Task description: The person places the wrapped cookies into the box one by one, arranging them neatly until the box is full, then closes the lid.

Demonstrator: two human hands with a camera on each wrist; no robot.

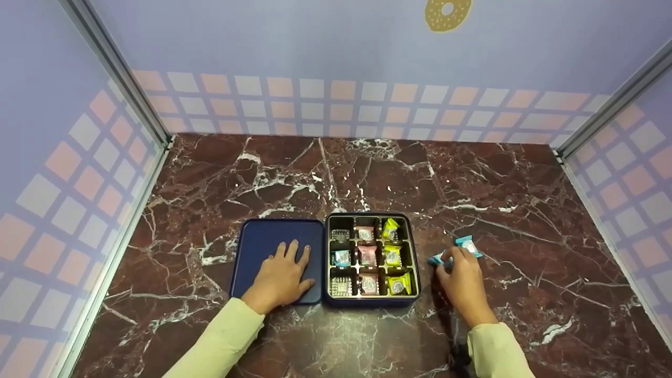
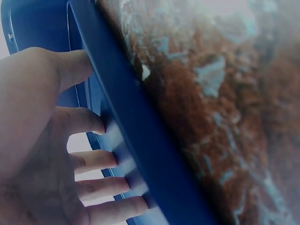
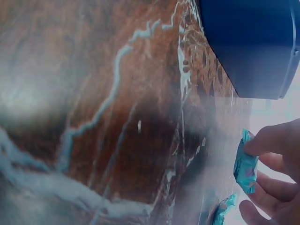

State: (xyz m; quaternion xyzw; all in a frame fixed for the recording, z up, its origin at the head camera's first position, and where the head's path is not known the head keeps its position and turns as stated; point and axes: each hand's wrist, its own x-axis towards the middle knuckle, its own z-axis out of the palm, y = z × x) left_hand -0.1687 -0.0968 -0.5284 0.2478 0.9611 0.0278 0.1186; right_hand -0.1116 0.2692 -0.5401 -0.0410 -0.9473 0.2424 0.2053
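Note:
My left hand [image 1: 283,275] rests flat on a dark blue lid [image 1: 257,236], its fingers spread and straight; the left wrist view shows the fingertips on the lid [image 2: 126,136]. Just right of the lid sits a blue box [image 1: 373,303] with a divided insert. Pink wrapped candies [image 1: 367,255] lie in its middle column, yellow-green ones [image 1: 392,255] in the right column. One blue candy [image 1: 342,258] lies in the left column's middle compartment. Beside the box, my right hand [image 1: 464,283] pinches a blue wrapped candy [image 3: 245,164] between thumb and fingers.
Another blue wrapped candy [image 1: 467,245] lies on the table just beyond the right hand. Dark red marbled tabletop [image 1: 535,226] surrounds everything. Lilac panels with a pink and white square pattern [image 1: 315,100] stand at the back and both sides.

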